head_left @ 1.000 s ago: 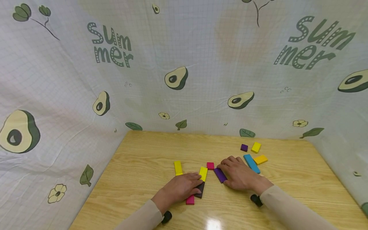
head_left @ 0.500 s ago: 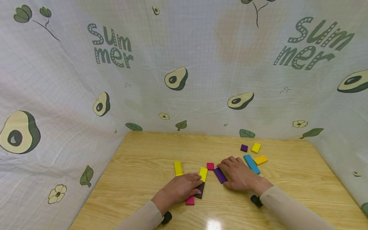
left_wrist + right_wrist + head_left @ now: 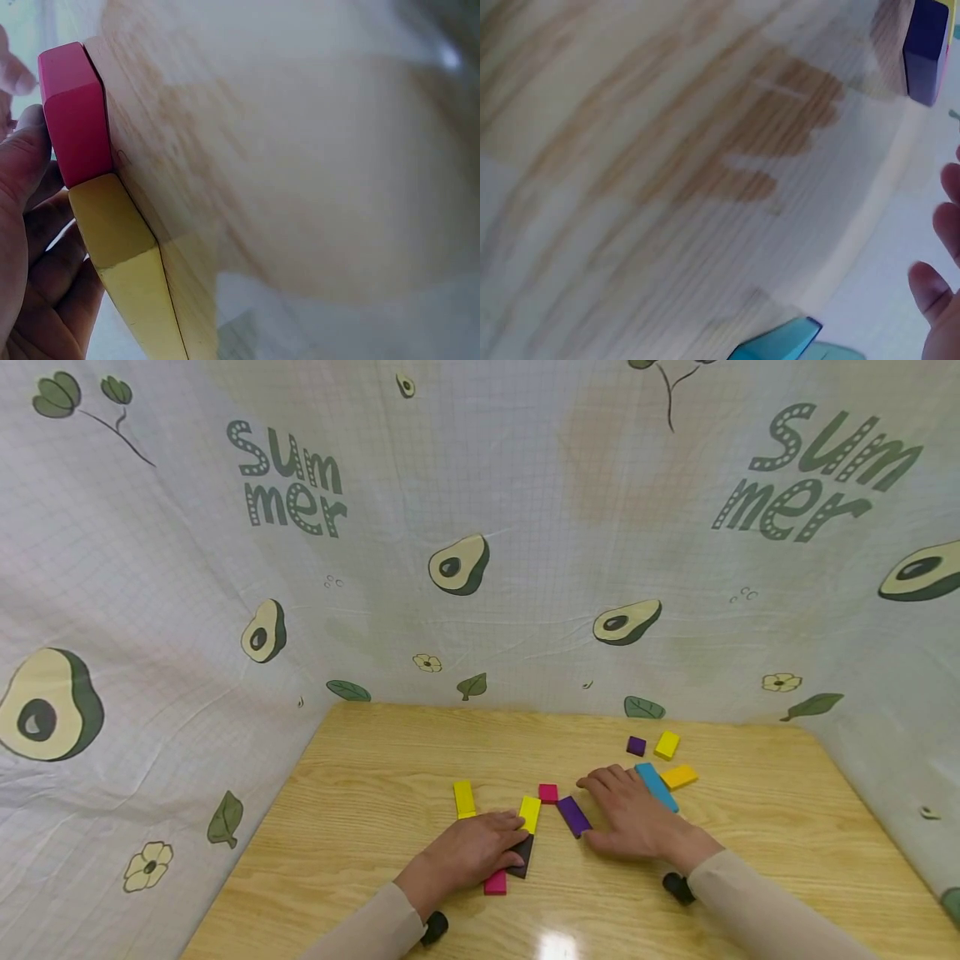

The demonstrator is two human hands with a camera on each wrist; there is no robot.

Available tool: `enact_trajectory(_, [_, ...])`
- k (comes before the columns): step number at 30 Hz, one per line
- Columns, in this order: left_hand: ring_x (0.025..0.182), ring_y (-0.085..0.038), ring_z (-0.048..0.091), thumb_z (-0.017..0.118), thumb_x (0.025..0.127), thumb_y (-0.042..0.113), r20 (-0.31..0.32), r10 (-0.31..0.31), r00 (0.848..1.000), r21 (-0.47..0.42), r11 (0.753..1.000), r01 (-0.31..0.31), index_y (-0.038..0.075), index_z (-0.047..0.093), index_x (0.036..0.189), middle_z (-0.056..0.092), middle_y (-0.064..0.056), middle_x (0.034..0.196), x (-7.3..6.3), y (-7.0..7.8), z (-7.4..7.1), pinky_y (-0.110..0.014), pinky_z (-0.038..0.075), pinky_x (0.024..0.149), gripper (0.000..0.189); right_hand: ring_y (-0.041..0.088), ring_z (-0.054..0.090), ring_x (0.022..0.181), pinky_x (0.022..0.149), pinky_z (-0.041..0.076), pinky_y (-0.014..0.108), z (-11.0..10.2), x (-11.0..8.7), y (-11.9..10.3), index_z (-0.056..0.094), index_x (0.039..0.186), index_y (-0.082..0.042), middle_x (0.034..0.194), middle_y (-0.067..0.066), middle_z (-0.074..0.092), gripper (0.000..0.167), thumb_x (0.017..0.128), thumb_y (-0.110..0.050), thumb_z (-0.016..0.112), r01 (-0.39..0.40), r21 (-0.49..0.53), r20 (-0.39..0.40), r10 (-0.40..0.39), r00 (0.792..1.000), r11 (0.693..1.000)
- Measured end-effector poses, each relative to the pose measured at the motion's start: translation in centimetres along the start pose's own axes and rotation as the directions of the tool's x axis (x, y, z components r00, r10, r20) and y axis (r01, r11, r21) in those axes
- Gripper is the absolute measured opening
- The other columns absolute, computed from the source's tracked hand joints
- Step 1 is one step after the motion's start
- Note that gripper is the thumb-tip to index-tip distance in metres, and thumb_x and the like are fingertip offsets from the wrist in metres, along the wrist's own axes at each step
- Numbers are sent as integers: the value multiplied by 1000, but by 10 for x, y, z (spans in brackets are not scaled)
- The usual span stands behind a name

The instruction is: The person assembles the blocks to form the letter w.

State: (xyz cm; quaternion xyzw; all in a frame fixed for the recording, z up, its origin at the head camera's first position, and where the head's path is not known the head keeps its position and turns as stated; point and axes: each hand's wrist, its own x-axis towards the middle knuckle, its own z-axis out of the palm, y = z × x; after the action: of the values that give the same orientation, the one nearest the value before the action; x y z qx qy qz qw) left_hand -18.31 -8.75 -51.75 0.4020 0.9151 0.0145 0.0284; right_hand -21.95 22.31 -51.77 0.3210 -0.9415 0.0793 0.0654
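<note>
My left hand (image 3: 474, 850) rests over a cluster of flat blocks, its fingertips on a yellow block (image 3: 530, 813) and a black block (image 3: 522, 860). Part of the black block is covered by the fingers. A pink block (image 3: 75, 112) and a yellow block (image 3: 124, 247) lie end to end beside this hand in the left wrist view. My right hand (image 3: 630, 814) hovers low with spread fingers, just right of a purple block (image 3: 574, 816), holding nothing. A small pink block (image 3: 549, 793) sits between the yellow and purple ones.
Beyond the right hand lie a blue block (image 3: 657, 787), an orange block (image 3: 680, 777), a small purple cube (image 3: 637, 746) and a yellow block (image 3: 667, 745). Another yellow block (image 3: 464, 797) lies behind the left hand. Printed cloth (image 3: 525, 527) encloses the wooden table (image 3: 390, 752).
My right hand's fingers have come off the purple block and moved slightly right, spreading apart. The purple block stays where it was. My left hand has not visibly moved.
</note>
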Motion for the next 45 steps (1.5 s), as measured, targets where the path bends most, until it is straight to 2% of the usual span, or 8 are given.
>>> enact_trajectory(8, [146, -11, 52, 55, 109, 46, -14, 15, 1000, -2, 1000, -15, 18, 64, 148, 61, 3, 153, -1, -2, 0, -27, 47, 117, 49, 33, 55, 123, 106, 44, 56, -6, -11, 19, 64, 132, -7, 131, 11, 63, 63, 87, -47, 80, -56, -40, -137, 50, 989, 998])
enact_trajectory(14, [147, -11, 51, 55, 108, 47, -8, 8, 1000, -11, 1000, -8, 18, 63, 148, 60, 3, 153, -1, -1, -2, -28, 47, 117, 50, 37, 56, 116, 96, 45, 56, -14, -21, 35, 64, 128, -2, 125, 15, 65, 60, 86, -41, 83, -92, -71, -248, 72, 966, 993])
enact_trajectory(18, [147, -11, 51, 54, 108, 47, -3, 2, 1000, -11, 1000, -2, 19, 63, 149, 60, 4, 153, 0, -1, -3, -27, 46, 118, 50, 40, 54, 115, 93, 44, 58, -18, -32, 50, 63, 129, 0, 123, 18, 65, 58, 87, -36, 82, -135, -76, -291, 108, 951, 988])
enact_trajectory(23, [148, -10, 50, 53, 109, 48, 9, 0, 1000, -18, 1000, 1, 19, 62, 150, 59, 4, 155, 1, 0, -2, -28, 46, 119, 51, 44, 51, 117, 93, 42, 63, -22, -48, 71, 59, 132, 2, 125, 23, 62, 57, 91, -32, 81, -225, -72, -289, 195, 937, 972])
enact_trajectory(29, [147, -10, 50, 54, 109, 47, 9, -2, 1000, -17, 1000, 2, 20, 62, 149, 59, 4, 154, 1, 0, -2, -28, 46, 118, 50, 50, 47, 119, 93, 40, 67, -24, -58, 93, 57, 133, 5, 131, 29, 59, 56, 94, -31, 77, -284, -65, -260, 259, 930, 957])
enact_trajectory(38, [148, -10, 50, 54, 109, 46, 19, 3, 1000, -16, 1000, -2, 20, 62, 149, 59, 5, 154, 0, 0, -3, -28, 46, 119, 49, 51, 47, 123, 96, 40, 67, -18, -59, 103, 57, 134, 5, 132, 29, 59, 56, 96, -32, 75, -306, -68, -198, 288, 937, 950])
enact_trajectory(45, [147, -10, 51, 54, 109, 46, 6, 13, 1000, -31, 999, -13, 20, 63, 149, 60, 4, 153, -2, -1, -2, -28, 46, 119, 48, 48, 50, 122, 95, 44, 67, -15, -58, 102, 66, 132, -1, 131, 24, 61, 41, 100, -27, 70, -274, -116, -138, 258, 956, 955])
